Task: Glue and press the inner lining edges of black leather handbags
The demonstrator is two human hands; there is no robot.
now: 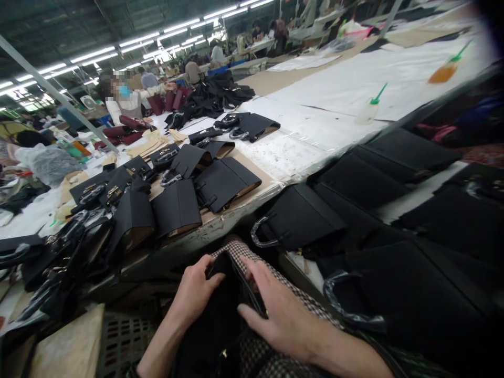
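A black handbag piece lies across my lap on checked cloth. My left hand grips its upper left edge, thumb on the near face and fingers behind. At the opposite edge, my right hand has its fingers over the rim and its thumb on the inner side. Dark shadow hides much of the piece's lower part. Close by to the right is a black handbag with a plastic-wrapped handle.
Black bag bodies crowd the table's near left edge. More dark bags are stacked at right. Two squeeze bottles stand on white sheeting. A masked person sits across the table. A plastic crate is lower left.
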